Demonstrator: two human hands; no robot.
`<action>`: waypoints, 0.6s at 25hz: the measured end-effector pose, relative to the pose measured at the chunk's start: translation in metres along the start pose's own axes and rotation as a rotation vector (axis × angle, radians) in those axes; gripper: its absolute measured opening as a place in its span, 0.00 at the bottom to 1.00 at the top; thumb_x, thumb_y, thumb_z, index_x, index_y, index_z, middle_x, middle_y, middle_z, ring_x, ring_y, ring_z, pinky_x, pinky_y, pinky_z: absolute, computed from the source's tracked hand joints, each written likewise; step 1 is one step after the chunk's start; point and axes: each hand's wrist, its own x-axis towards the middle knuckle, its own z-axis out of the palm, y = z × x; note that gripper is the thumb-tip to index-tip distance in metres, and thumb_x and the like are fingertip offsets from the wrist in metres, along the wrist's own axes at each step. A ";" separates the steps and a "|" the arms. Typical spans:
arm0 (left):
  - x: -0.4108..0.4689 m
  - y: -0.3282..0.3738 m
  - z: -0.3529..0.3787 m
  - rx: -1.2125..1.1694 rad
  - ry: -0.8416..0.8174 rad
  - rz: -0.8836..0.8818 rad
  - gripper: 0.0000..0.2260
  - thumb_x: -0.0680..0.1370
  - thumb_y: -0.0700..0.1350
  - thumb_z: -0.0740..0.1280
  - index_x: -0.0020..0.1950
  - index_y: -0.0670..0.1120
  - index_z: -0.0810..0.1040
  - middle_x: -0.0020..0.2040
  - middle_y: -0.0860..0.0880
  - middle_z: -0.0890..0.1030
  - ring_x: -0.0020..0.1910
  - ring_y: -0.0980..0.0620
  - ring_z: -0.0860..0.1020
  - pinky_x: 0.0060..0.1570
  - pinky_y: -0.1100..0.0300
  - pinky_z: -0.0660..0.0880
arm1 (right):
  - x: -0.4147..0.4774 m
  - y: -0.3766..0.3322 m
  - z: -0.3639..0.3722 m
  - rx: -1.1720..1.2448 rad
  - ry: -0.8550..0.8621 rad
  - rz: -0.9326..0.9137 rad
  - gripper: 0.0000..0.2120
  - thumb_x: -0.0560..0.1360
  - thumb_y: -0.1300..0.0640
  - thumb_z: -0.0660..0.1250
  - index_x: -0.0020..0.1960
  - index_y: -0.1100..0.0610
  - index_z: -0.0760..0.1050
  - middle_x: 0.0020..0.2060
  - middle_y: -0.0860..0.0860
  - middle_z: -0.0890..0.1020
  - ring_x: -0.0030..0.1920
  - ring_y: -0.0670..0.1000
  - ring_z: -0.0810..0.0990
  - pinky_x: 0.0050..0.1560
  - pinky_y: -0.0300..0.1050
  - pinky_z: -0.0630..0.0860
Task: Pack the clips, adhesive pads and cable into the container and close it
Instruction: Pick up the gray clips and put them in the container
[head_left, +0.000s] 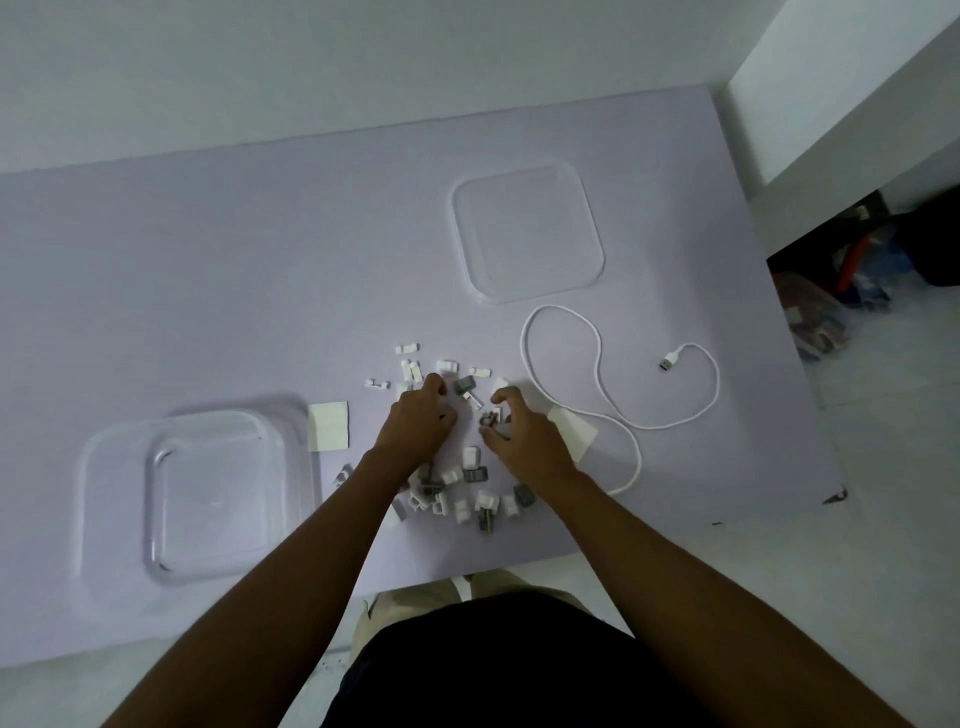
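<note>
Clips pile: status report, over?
Both hands in the clips: left hand and right hand gathering. Container empty, lid off. Cable unpacked. Nothing blocking.

A scatter of small white and grey clips (470, 480) is lying loose at the middle of the pale counter (208, 291), spreading from the near edge toward the far side. A white sheet of adhesive pads (329, 426) is lying flat just left of them, and another (574, 431) is sitting at their right. The white cable (602, 364) is trailing in loose loops to the right, its plug end lying free. The clear square container (197, 493) is standing open at the near left, its clear lid (527, 234) lying flat on the far side.
</note>
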 end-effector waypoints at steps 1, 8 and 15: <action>0.001 0.000 -0.003 -0.027 0.032 0.009 0.10 0.79 0.44 0.62 0.59 0.44 0.69 0.40 0.46 0.77 0.38 0.45 0.77 0.39 0.57 0.71 | 0.001 0.000 0.001 -0.076 -0.040 0.008 0.18 0.76 0.48 0.69 0.61 0.49 0.67 0.32 0.48 0.76 0.34 0.53 0.77 0.34 0.45 0.71; 0.023 0.012 -0.006 0.037 0.017 0.120 0.13 0.80 0.48 0.64 0.62 0.44 0.70 0.46 0.41 0.82 0.45 0.40 0.80 0.43 0.53 0.74 | 0.002 0.010 0.007 -0.188 0.040 -0.015 0.15 0.77 0.48 0.68 0.59 0.52 0.69 0.39 0.55 0.82 0.40 0.58 0.82 0.35 0.45 0.72; 0.034 0.012 0.003 0.173 -0.001 0.197 0.11 0.79 0.46 0.64 0.59 0.44 0.73 0.50 0.41 0.82 0.47 0.39 0.80 0.42 0.50 0.75 | 0.002 0.009 0.012 -0.345 0.000 -0.057 0.20 0.77 0.50 0.66 0.68 0.49 0.69 0.41 0.57 0.82 0.41 0.60 0.82 0.37 0.49 0.77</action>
